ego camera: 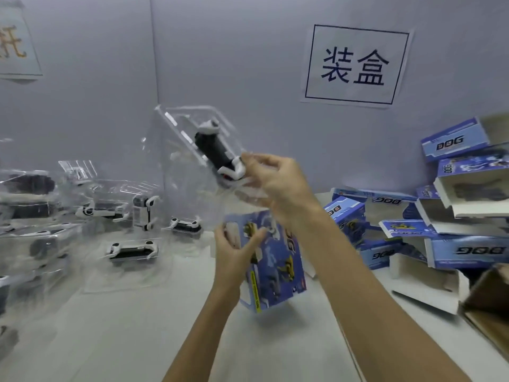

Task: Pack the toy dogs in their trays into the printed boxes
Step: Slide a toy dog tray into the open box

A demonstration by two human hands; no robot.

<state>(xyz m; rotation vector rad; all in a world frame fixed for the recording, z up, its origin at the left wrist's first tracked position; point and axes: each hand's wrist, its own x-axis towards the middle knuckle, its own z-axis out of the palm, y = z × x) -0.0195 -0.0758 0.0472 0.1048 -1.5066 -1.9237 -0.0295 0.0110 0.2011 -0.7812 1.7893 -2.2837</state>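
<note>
Above the middle of the white table, seen from the head camera, the right hand pinches the lower corner of a clear plastic tray with a black-and-white toy dog seated in it, lifted and tilted so its long axis slants down toward the printed box below. The left hand grips that blue box from its left side, fingers wrapped round the near face and thumb on the edge, and holds it tipped and clear of the table, probably so its open end faces the tray; the opening itself is hidden behind the right wrist. Tray and box are close but not yet joined, so the step in hand looks like lining up the tray's lower edge with the box mouth. More dogs in trays lie spread over the left of the table, and a loose heap of blue boxes crowds the right, some open and leaning on each other. Between the two piles there is bare table in front of the person, enough room to swing the tray down without brushing either side.
</note>
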